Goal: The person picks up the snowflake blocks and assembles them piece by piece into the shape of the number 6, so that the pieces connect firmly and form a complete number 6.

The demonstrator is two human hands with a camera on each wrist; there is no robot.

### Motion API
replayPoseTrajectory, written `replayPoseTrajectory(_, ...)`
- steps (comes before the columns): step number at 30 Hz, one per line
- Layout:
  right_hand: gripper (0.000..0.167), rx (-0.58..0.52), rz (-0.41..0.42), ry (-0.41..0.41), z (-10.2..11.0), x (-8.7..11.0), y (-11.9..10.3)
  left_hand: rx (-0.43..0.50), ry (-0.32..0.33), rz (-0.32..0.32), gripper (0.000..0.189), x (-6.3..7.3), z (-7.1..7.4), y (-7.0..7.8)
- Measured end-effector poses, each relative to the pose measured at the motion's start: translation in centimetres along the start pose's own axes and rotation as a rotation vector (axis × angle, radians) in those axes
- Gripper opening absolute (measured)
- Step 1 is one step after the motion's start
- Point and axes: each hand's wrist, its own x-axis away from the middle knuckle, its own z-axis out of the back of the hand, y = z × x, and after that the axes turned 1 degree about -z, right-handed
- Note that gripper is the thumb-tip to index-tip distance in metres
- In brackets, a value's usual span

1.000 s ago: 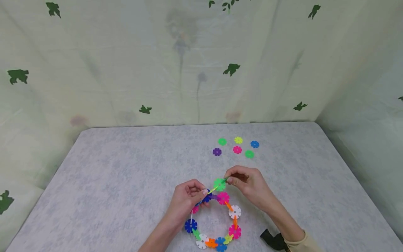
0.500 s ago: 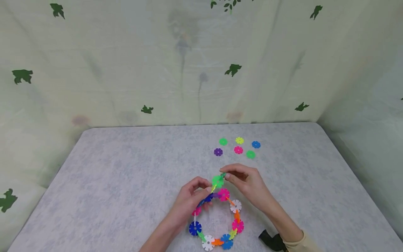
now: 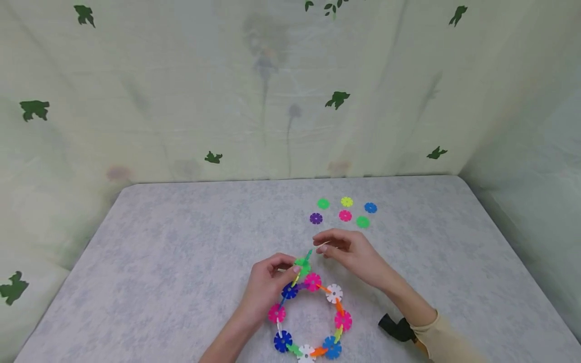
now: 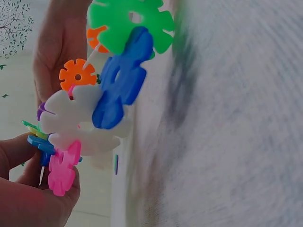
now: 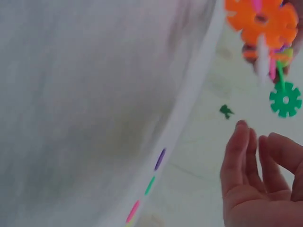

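A ring of linked, notched plastic discs in many colours hangs from my left hand (image 3: 268, 282); its white disc (image 3: 334, 293) is on the ring's right side. Thumb and fingers of that hand pinch the chain by a light green disc (image 3: 302, 265) at the top. From this disc a darker green disc (image 5: 285, 100) sticks out as the free end, seen edge-on in the head view. My right hand (image 3: 358, 257) is just right of that end, thumb and fingers apart and holding nothing in the right wrist view. A pink disc (image 4: 64, 168) lies close to the left fingers.
Loose discs lie farther back on the grey table (image 3: 204, 227): purple (image 3: 316, 218), pink (image 3: 345, 216), yellow (image 3: 347, 201), blue (image 3: 370, 207) and two green ones, one of them a green disc (image 3: 362, 222). A black object (image 3: 396, 327) is beside the right sleeve.
My right hand has let go of the darker green disc and drawn slightly away. The left hand's pinch has shifted up to the light green disc, and the ring hangs more fully open.
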Motion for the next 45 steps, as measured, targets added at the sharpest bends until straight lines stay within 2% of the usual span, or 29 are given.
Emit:
replayPoseTrajectory(4,0.026,0.235,-0.035,0.043,2.1,-0.3,1.1,0.06,0.008,-0.003,0.019,0.0,0.2,-0.1)
replayPoseTrajectory(7,0.025,0.351,-0.069,0.07,4.0,-0.6,1.8,0.09,-0.003,-0.021,0.021,0.0,0.4,-0.2)
replayPoseTrajectory(11,0.028,0.46,-0.102,0.097,6.6,-1.2,2.7,0.116,-0.034,-0.029,0.024,-0.1,0.7,-0.3)
replayPoseTrajectory(15,0.032,0.546,-0.099,0.102,8.7,-1.6,3.6,0.116,-0.056,-0.031,0.025,-0.3,0.8,-0.5)
replayPoseTrajectory(21,0.035,0.613,-0.121,0.089,10.0,-2.4,5.0,0.113,-0.07,-0.036,0.025,-0.6,0.9,-0.5)
replayPoseTrajectory(25,0.031,0.627,-0.131,0.064,10.3,-2.9,5.4,0.113,-0.081,-0.028,0.026,-0.7,0.9,-0.5)
replayPoseTrajectory(30,0.023,0.586,-0.147,0.04,10.4,-3.1,5.2,0.111,-0.09,-0.035,0.025,-0.6,0.9,-0.4)
replayPoseTrajectory(38,0.018,0.547,-0.155,0.113,9.7,-2.2,5.1,0.078,-0.085,-0.06,0.025,-0.5,0.9,-0.2)
replayPoseTrajectory(45,0.022,0.345,-0.124,0.182,7.5,0.5,3.7,0.032,-0.095,-0.054,0.025,0.0,0.9,0.1)
